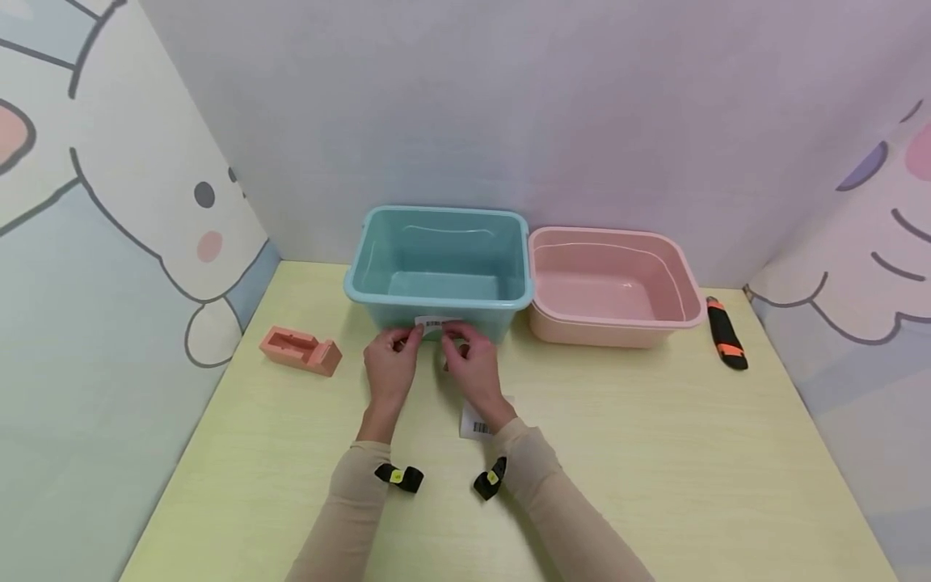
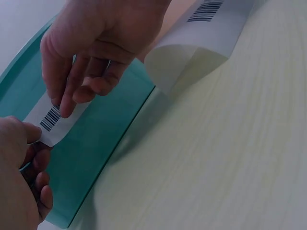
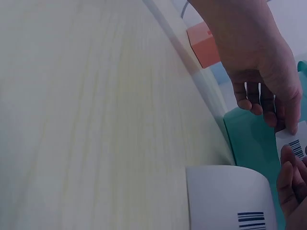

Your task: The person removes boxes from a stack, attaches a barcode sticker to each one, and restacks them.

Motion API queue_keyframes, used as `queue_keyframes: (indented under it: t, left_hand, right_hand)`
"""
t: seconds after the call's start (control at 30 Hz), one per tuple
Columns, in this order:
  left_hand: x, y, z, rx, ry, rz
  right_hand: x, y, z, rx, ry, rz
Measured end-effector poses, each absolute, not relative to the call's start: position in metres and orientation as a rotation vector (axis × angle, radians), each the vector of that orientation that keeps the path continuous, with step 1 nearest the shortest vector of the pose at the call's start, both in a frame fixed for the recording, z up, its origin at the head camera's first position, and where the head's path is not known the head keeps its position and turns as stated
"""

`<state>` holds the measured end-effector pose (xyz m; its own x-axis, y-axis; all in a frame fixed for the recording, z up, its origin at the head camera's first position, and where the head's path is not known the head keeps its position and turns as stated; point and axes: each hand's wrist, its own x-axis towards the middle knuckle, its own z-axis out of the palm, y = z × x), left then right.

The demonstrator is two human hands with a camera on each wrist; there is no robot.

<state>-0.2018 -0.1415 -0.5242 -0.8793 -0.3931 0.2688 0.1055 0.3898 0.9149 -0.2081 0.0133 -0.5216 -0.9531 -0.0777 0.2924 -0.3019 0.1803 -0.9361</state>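
Watching the head view, I see left hand (image 1: 391, 368) and right hand (image 1: 476, 368) pinching a barcode label (image 1: 431, 324) at the six-o'clock side of the blue tub (image 1: 465, 305). Left wrist: smoothing-down looks unfinished, I judge. Right wrist: more barcoded paper (image 3: 216, 196) lies at five o'clock.

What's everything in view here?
Left rectangular plastic tub: one, light blue, back
Right rectangular plastic tub: one, pink, beside it
Barcode label: one, white, at blue tub's front
Curled barcode paper: one, white, by right wrist
Oblong holder: one, coral, table's left
Slim tool: one, black and orange, table's right
Wood-grain table: one, pale yellow, underneath
Back wall: one, lavender, behind tubs
Cartoon side walls: two, multicoloured, left and right
Left hand: one, bare, pinching label
Right hand: one, bare, holding label
Sleeves: two, beige, forearms
Straps: two, black and yellow, sleeves
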Motion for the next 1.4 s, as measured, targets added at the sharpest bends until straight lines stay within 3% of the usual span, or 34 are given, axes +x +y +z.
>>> queue_keyframes:
  t: [0.4, 0.6, 1.07, 1.4]
  left_hand:
    - [-0.2, -0.146, -0.526, 0.307, -2.241, -1.485]
    - [-0.199, -0.136, -0.524, 0.083, -2.204, -1.585]
    - [-0.199, -0.141, -0.526, 0.031, -2.16, -1.603]
    - [-0.17, -0.136, -0.537, 0.055, -2.329, -1.575]
  right_hand:
    - [-0.205, 0.005, -0.519, 0.482, -2.318, 1.934]
    - [-0.205, 0.005, -0.516, 0.498, -2.364, 1.907]
    - [-0.197, 0.039, -0.522, 0.282, -2.364, 1.882]
    - [-0.177, 0.09, -0.523, 0.08, -2.45, 1.811]
